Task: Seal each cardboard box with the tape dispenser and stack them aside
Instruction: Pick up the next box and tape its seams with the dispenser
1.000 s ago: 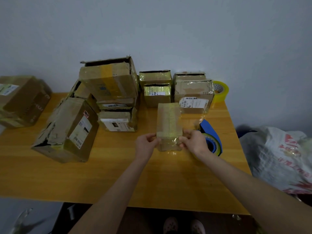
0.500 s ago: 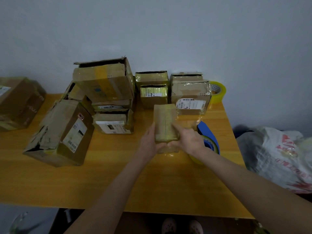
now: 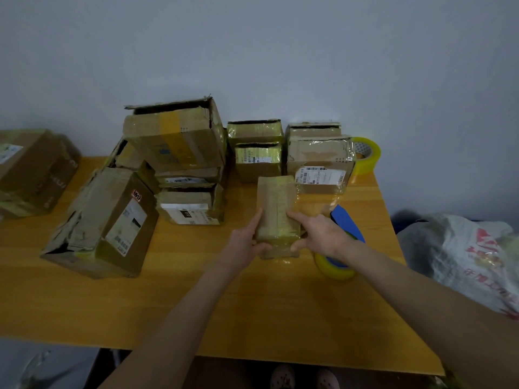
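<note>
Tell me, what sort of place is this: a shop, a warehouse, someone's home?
Probably a makeshift parcel-packing spot in a plain room. A wooden table against a bare wall carries worn cardboard boxes with shipping labels, with a blue tape dispenser and a spare tape roll beside them.

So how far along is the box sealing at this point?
Done: the small box looks taped, with glossy film over its top. In hand: the left hand and right hand grip it, the tape dispenser lying beside. Left: stacking it aside; the large box at the back gapes open on top.
</note>
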Demonstrator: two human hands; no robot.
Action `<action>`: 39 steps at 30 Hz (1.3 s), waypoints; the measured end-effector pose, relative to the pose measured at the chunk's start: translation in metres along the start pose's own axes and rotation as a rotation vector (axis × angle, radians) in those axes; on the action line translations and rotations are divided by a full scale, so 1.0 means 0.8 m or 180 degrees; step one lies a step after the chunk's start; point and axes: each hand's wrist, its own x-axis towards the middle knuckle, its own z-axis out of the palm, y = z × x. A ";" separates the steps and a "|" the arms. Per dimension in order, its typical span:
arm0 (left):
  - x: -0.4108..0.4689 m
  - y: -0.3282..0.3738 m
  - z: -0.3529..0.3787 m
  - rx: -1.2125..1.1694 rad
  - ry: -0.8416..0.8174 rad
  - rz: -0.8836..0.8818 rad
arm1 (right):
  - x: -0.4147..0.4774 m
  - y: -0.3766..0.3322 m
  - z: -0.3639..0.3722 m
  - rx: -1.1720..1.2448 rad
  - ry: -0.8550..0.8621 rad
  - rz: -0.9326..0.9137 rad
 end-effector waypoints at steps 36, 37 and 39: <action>-0.010 0.028 -0.021 0.0039 0.0643 -0.0849 | 0.008 -0.038 -0.002 -0.1027 0.0309 0.0646; -0.011 0.035 -0.013 -0.0219 0.0462 -0.0809 | 0.006 -0.042 0.003 -0.0935 0.0308 0.0653; -0.009 0.045 -0.003 -0.0314 0.0041 -0.0696 | 0.001 -0.046 0.013 -0.0544 0.0215 0.0669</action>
